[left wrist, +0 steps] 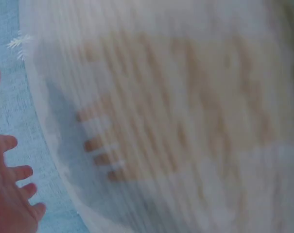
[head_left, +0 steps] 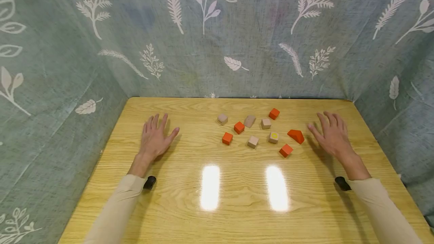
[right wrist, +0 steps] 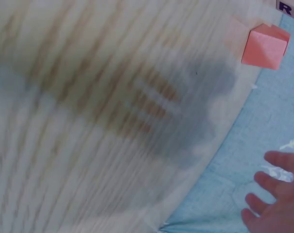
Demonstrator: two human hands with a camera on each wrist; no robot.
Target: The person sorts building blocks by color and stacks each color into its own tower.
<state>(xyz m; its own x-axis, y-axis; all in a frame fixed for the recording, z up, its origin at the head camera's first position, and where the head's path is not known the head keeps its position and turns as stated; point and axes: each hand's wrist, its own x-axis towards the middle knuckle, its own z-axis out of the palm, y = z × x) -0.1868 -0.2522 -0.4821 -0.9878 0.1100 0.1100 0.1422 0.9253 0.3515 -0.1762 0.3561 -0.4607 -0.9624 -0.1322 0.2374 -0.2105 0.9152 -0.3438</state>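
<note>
My left hand (head_left: 156, 138) is at the left side of the wooden table, fingers spread, holding nothing. Opposite it, my right hand (head_left: 333, 134) also has spread fingers and an empty palm. Nearest to the right hand lies a red wedge-shaped block (head_left: 296, 136), with a red cube (head_left: 286, 150) just below it. More red cubes (head_left: 239, 127) and plain wooden cubes (head_left: 266, 123) lie scattered between the hands. One wooden cube (head_left: 273, 137) bears a yellow mark. A plain wooden wedge (head_left: 249, 121) is among them. In the right wrist view appear a red block (right wrist: 265, 47) and a block lettered R (right wrist: 286, 8).
The table (head_left: 183, 195) has a glossy surface with two bright light reflections. Blue-grey curtains (head_left: 190, 63) with white leaf prints stand along its back and both sides. Black wrist devices (head_left: 150, 182) show at both cuffs.
</note>
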